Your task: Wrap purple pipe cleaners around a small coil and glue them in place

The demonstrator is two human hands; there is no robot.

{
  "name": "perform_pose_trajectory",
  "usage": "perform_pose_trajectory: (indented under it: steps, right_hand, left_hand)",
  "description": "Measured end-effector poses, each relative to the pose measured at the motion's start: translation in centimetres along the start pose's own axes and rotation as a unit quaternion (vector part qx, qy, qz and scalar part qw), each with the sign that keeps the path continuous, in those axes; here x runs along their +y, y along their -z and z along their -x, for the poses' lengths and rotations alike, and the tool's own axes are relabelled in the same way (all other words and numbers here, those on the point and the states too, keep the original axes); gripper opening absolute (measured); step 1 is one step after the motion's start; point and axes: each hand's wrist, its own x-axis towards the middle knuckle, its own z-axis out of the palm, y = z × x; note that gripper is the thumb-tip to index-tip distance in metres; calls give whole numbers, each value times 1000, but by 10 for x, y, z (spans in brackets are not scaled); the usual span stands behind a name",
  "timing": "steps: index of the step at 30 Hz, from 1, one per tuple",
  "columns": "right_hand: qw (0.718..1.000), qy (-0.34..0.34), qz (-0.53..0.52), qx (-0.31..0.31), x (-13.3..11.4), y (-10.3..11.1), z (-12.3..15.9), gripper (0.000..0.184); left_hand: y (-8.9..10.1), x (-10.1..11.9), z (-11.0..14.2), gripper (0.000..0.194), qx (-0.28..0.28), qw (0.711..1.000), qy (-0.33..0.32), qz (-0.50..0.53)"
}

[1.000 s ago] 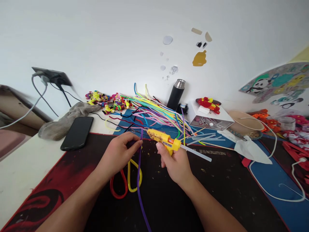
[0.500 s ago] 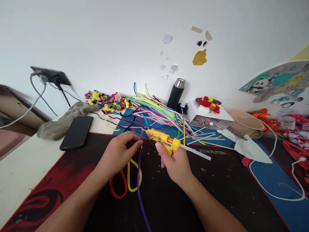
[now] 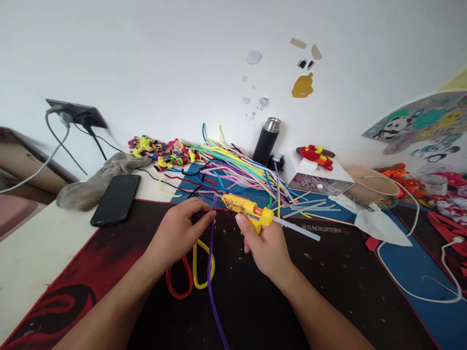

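Your left hand (image 3: 182, 226) pinches a long, thin purple strip (image 3: 209, 273) near its upper end; the strip curves gently downward over the black mat (image 3: 255, 301). Your right hand (image 3: 265, 243) grips a yellow plastic glue gun (image 3: 236, 203) (brown stains mark its front), nozzle at the strip's tip. A slender yellow loop (image 3: 194, 266) and a rounded red loop (image 3: 180, 295) show below your left hand.

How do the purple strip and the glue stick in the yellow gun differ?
The purple strip curves below the left hand; the whitish glue stick is straight. The left hand pinches the strip directly; the stick protrudes from the glue gun in the right hand. Both are slender.
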Motion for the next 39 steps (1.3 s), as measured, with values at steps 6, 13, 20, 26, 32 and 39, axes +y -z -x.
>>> perform_pose_trajectory:
  steps: [6, 13, 20, 26, 32, 39]
  right_hand:
    - [1000, -21, -21, 2, 1, 0, 0, 54]
    - [999, -23, -23, 8, 0, 1, 0, 52]
    - [1000, -19, -24, 3, 0, 1, 0, 53]
    - [1000, -14, -22, 4, -2, 1, 0, 52]
    - [1000, -16, -21, 4, -3, 2, 0, 52]
    - [1000, -23, -15, 1, -4, 3, 1, 53]
  left_hand:
    - [1, 0, 0, 23, 0, 1000, 0, 1]
    - [0, 0, 0, 22, 2, 1000, -4, -2]
    - [0, -1, 0, 22, 5, 1000, -6, -1]
    - [0, 0, 0, 22, 3, 1000, -8, -2]
    - [0, 0, 1, 22, 8, 1000, -9, -1]
    - [1, 0, 0, 23, 15, 1000, -8, -8]
